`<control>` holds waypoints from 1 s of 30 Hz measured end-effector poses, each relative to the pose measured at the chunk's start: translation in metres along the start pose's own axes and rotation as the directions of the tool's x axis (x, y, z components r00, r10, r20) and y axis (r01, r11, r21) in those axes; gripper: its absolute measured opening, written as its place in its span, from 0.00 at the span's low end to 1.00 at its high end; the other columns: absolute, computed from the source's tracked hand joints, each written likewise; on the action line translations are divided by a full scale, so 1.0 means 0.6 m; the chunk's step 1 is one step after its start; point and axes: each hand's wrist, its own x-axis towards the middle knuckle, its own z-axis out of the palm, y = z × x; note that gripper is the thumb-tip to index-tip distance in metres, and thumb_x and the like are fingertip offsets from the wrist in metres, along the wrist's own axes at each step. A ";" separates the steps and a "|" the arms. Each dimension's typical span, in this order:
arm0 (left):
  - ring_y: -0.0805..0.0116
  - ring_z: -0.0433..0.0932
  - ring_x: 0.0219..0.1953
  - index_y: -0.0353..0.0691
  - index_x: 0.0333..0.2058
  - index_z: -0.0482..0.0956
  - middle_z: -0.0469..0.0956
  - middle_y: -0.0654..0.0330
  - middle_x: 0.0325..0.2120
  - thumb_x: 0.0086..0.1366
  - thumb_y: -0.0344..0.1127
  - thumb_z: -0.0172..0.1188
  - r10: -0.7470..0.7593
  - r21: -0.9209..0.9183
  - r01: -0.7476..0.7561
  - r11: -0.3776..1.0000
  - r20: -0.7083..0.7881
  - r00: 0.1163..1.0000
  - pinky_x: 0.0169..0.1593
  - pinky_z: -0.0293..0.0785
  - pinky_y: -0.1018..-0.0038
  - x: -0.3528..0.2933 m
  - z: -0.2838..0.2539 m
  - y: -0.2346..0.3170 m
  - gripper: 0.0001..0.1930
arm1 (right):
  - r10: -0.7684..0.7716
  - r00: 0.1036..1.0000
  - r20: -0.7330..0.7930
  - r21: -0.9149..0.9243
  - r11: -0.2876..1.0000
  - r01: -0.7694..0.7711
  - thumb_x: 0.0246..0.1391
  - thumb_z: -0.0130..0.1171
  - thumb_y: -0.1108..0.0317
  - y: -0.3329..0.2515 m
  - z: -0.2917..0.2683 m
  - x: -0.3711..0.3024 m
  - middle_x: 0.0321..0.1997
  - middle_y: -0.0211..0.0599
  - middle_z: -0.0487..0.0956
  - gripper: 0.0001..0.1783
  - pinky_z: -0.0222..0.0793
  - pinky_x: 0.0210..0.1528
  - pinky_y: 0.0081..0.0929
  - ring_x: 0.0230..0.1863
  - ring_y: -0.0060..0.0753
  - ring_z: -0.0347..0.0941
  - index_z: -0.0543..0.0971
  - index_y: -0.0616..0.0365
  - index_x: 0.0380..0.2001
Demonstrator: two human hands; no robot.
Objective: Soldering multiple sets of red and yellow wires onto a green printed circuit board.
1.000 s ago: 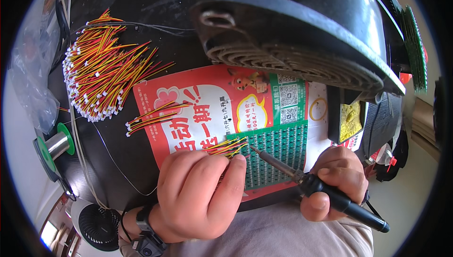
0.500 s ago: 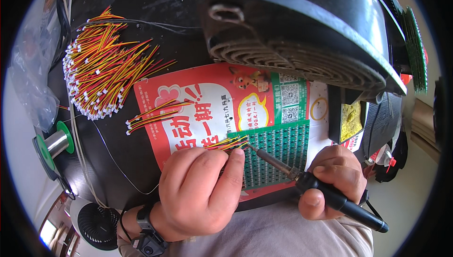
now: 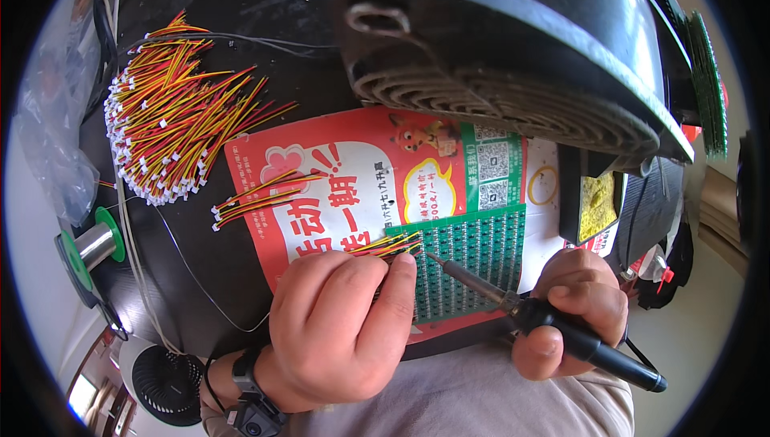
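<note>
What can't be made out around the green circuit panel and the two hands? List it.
- Head view: the left hand covers the near left part of the green perforated circuit panel and most of the red and yellow wire bundle it pinches.
- The contact between the black-handled soldering iron and the wire ends is too small to judge.
- The right hand hides the iron's grip.

A red and white printed leaflet [image 3: 361,188] with a green panel was laid flat on the black desk [image 3: 265,60], under a green board [image 3: 473,260].

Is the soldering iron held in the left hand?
No, the right hand grips the soldering iron, while the left hand pinches thin wires.
</note>
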 end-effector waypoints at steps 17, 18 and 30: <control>0.56 0.76 0.25 0.25 0.35 0.83 0.75 0.54 0.26 0.44 0.14 0.66 -0.029 -0.002 0.029 1.000 0.007 1.000 0.30 0.75 0.66 0.001 -0.005 0.001 0.15 | 0.000 0.997 0.082 -0.038 0.999 0.003 0.44 0.73 0.66 -0.002 0.001 0.005 0.15 0.36 0.74 0.19 0.63 0.12 0.26 0.11 0.32 0.68 0.75 0.69 0.30; 0.57 0.76 0.25 0.25 0.35 0.83 0.75 0.54 0.26 0.44 0.14 0.66 -0.027 0.000 0.027 1.000 0.006 1.000 0.30 0.75 0.66 0.001 -0.006 0.001 0.15 | -0.003 0.997 0.075 -0.038 0.999 0.006 0.44 0.73 0.66 -0.003 0.002 0.007 0.15 0.36 0.74 0.20 0.63 0.12 0.26 0.11 0.32 0.68 0.75 0.68 0.30; 0.57 0.76 0.25 0.25 0.36 0.83 0.75 0.54 0.26 0.43 0.13 0.65 -0.007 -0.014 0.007 1.000 0.021 1.000 0.29 0.74 0.66 0.001 -0.002 -0.003 0.16 | 0.012 0.997 0.076 -0.061 0.998 -0.007 0.44 0.74 0.65 -0.004 0.001 0.005 0.16 0.35 0.74 0.19 0.64 0.13 0.26 0.11 0.32 0.68 0.75 0.67 0.30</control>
